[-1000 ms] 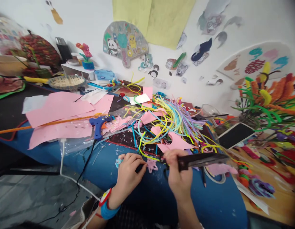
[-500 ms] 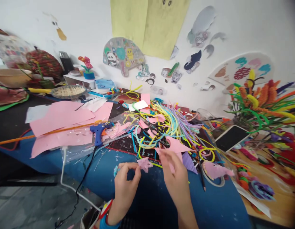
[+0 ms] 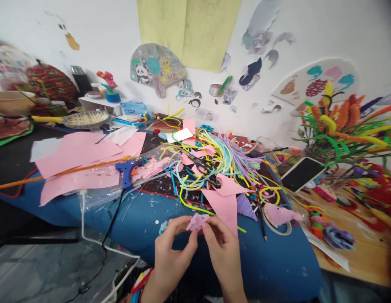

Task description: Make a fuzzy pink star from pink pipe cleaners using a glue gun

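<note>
Between the fingertips of both hands is a small pink piece with a ragged, star-like outline. My left hand pinches its left side with thumb and forefinger. On the right side, the thumb and fingers of my right hand close on it too. A small light-blue ornament shows beside the left fingers. Just beyond my right hand lies a cut pink sheet. Dark scissors rest among the pipe cleaners, partly hidden by scraps.
A blue glue gun with a black cord lies at left by large pink sheets. To the right are a pencil, a pink stuffed shape, a phone and a bunch of pipe-cleaner flowers.
My right hand has let go of the scissors, which now lie in the pile. It has moved left to the pink piece. My left hand has lifted that piece off the table edge.
</note>
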Demonstrator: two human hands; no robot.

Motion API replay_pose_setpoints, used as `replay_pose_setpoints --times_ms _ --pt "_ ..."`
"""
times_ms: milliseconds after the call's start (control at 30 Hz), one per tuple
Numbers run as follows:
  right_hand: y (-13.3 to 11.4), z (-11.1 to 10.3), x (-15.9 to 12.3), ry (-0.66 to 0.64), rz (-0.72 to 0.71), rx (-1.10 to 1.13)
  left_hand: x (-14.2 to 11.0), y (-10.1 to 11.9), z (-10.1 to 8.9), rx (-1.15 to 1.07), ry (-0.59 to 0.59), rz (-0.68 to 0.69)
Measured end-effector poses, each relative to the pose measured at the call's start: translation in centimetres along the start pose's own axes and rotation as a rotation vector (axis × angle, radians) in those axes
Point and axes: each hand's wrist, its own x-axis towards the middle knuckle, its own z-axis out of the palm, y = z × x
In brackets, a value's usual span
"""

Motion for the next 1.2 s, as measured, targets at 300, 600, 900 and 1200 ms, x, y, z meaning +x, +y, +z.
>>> replay_pose_setpoints --times_ms 300,600,900,1200 --pt "0.9 0.8 -0.1 0.116 -0.233 -0.185 0.1 0.0 -0.1 -0.032 -0.043 -0.063" --pt "0.7 0.4 0.0 0.043 -0.235 -0.225 1.5 0.1 -1.0 -0.077 -0.173 -0.172" --pt "0.9 0.1 -0.1 -0.089 -0.082 0.069 1.5 0.2 -1.3 -0.187 -0.224 -0.304" --pt "1.8 -0.1 -0.4 -0.069 -0.025 0.177 2.0 -1.0 -1.1 -0.324 -0.385 -0.376"
